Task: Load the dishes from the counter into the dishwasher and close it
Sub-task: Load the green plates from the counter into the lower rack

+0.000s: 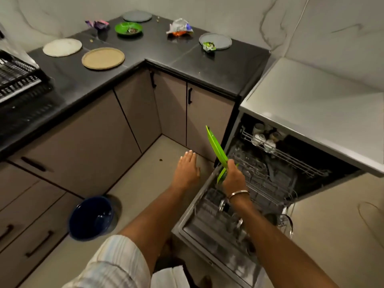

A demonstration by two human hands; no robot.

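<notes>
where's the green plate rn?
Head view, centre-right: green plate held on edge in the right hand, over the open dishwasher's lower rack, left hand beside it.

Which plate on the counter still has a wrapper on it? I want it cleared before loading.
The grey plate at the counter's right end: a crumpled green wrapper sits on its front rim.
</notes>
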